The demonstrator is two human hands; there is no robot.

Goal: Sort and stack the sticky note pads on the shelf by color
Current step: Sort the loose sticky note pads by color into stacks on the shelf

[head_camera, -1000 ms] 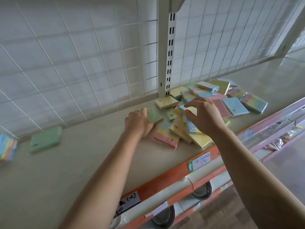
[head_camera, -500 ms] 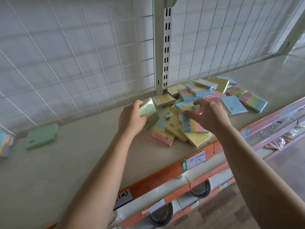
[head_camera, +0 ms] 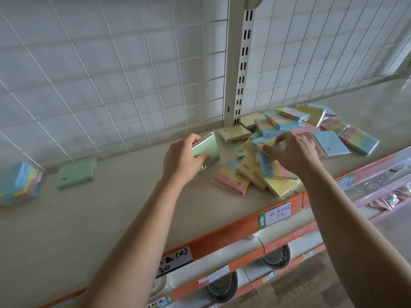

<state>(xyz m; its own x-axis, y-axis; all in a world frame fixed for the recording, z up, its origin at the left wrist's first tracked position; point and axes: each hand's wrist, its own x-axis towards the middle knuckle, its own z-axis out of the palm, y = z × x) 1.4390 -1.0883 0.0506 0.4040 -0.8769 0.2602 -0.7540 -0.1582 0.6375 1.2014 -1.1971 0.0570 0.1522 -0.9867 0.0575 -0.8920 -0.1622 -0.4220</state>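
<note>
A jumble of sticky note pads (head_camera: 289, 138) in yellow, blue, pink and rainbow colours lies on the beige shelf (head_camera: 111, 214), right of centre. My left hand (head_camera: 182, 158) grips a green pad (head_camera: 206, 147), lifted and tilted just left of the pile. My right hand (head_camera: 291, 150) rests on top of the pile, fingers pinching a yellow and blue pad (head_camera: 264, 142). Another green pad (head_camera: 75, 173) lies flat at the far left. Beside it a rainbow stack (head_camera: 19, 185) sits at the left edge.
A white wire grid back panel (head_camera: 111, 74) and a slotted upright post (head_camera: 242, 63) stand behind the shelf. The orange front rail (head_camera: 222, 232) carries handwritten price labels. Lower shelves hold tape rolls (head_camera: 220, 287) and packaged goods at the right.
My left hand has picked the green pad out of the pile and lifted it leftward. My right hand has shifted slightly back onto the pile's top pads.
</note>
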